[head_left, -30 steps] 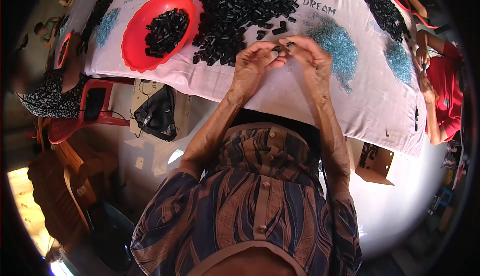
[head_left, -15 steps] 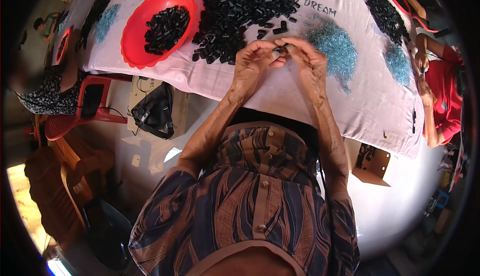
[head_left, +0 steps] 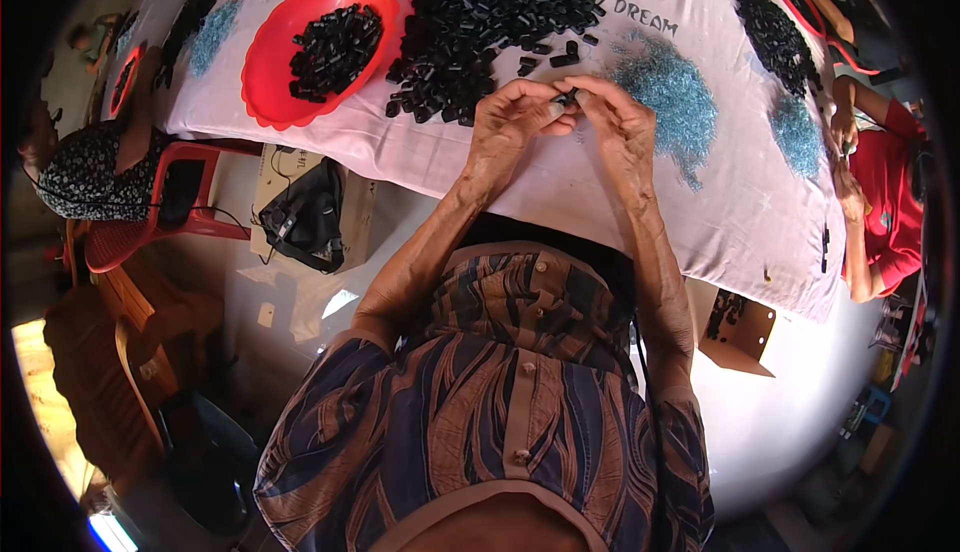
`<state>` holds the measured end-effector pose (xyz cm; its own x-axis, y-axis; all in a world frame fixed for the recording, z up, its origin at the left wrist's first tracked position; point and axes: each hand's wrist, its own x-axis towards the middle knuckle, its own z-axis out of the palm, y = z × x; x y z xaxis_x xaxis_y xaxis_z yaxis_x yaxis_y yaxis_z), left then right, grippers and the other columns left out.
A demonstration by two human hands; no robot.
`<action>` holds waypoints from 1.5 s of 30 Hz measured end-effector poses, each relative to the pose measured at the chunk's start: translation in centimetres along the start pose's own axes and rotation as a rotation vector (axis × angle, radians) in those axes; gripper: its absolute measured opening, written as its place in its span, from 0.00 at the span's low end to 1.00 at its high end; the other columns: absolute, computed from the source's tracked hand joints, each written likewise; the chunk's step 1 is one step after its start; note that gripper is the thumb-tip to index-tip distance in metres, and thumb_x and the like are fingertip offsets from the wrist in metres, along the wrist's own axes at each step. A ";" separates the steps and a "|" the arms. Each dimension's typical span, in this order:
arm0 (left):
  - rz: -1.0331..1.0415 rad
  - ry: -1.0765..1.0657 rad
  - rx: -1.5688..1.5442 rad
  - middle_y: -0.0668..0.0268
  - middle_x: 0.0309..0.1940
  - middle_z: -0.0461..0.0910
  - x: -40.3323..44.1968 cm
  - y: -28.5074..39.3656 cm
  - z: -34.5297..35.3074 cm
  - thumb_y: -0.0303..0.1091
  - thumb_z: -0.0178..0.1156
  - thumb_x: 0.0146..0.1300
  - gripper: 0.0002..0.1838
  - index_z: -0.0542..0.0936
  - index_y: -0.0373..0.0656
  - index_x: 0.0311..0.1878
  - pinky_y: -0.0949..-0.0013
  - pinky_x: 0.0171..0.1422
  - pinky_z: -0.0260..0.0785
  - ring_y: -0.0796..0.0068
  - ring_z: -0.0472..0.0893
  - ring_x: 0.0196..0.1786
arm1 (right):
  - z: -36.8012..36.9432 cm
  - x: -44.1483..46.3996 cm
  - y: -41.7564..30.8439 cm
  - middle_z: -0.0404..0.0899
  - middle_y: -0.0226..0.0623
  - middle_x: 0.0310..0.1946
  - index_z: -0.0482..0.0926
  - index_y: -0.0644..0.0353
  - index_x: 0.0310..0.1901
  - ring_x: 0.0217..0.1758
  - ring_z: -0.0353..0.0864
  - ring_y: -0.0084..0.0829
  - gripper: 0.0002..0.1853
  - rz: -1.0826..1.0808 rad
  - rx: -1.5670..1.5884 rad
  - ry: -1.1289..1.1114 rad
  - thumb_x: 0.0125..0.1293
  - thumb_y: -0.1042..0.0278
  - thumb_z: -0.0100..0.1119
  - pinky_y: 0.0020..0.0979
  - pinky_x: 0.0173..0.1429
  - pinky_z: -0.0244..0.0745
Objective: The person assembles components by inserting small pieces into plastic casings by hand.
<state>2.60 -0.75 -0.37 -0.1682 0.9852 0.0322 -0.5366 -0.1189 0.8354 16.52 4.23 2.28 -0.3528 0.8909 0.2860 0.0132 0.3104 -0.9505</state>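
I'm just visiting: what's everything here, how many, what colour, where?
Short cylindrical pieces: uncountable, black, heaped centrally.
Scalloped plastic bowl: one, red, left of them, holding more.
Glittery bits: uncountable, light blue, heaped right of those pieces.
Further heaps: several, black or light blue, far left and right.
Printed cloth: one, pale pink, under the heaps.
Plastic chair: one, red, left.
Cardboard boxes: two, brown, near the cloth's edge, left and right.
Strapped bag: one, black, on the left box.
Other people: at least two, red clothes right, patterned clothes left.
Left hand, right hand: bare, centre, both gripping something small and black.
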 end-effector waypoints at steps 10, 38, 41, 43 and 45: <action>-0.006 0.004 0.032 0.58 0.37 0.84 0.0 -0.1 -0.1 0.22 0.57 0.65 0.06 0.78 0.33 0.44 0.71 0.44 0.80 0.70 0.84 0.38 | 0.1 -0.2 0.8 0.85 0.30 0.35 0.82 0.60 0.46 0.31 0.77 0.13 0.13 -0.006 -0.092 0.006 0.63 0.83 0.54 0.18 0.36 0.75; 0.041 0.018 0.026 0.56 0.38 0.83 0.0 -0.5 0.0 0.19 0.55 0.65 0.07 0.77 0.33 0.44 0.70 0.47 0.79 0.69 0.84 0.38 | 1.3 -0.3 1.4 0.83 0.31 0.35 0.82 0.62 0.45 0.37 0.78 0.16 0.10 0.053 0.098 0.110 0.67 0.80 0.52 0.19 0.42 0.74; 0.041 0.020 0.018 0.56 0.38 0.84 0.1 -0.6 -0.1 0.19 0.55 0.64 0.07 0.78 0.34 0.45 0.70 0.47 0.79 0.69 0.84 0.39 | 1.1 -0.2 1.5 0.83 0.30 0.34 0.82 0.62 0.45 0.36 0.78 0.16 0.10 0.078 0.135 0.081 0.67 0.80 0.52 0.18 0.42 0.73; 0.033 0.027 0.021 0.56 0.38 0.84 0.0 -0.6 -0.1 0.19 0.55 0.64 0.07 0.78 0.35 0.45 0.69 0.47 0.79 0.69 0.84 0.39 | 0.9 -0.2 1.6 0.82 0.29 0.34 0.82 0.61 0.45 0.35 0.77 0.16 0.10 0.101 0.148 0.066 0.67 0.79 0.53 0.18 0.41 0.72; 0.023 0.029 0.032 0.56 0.38 0.84 0.0 -0.5 0.0 0.19 0.56 0.64 0.07 0.78 0.35 0.45 0.69 0.48 0.79 0.69 0.84 0.39 | 1.0 -0.1 1.6 0.82 0.29 0.33 0.83 0.61 0.45 0.35 0.78 0.16 0.10 0.097 0.139 0.068 0.67 0.79 0.53 0.18 0.40 0.72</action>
<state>2.83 -0.67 -0.80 -0.2048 0.9781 0.0361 -0.5055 -0.1373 0.8518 15.70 4.28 0.60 -0.2923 0.9362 0.1954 -0.0869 0.1775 -0.9803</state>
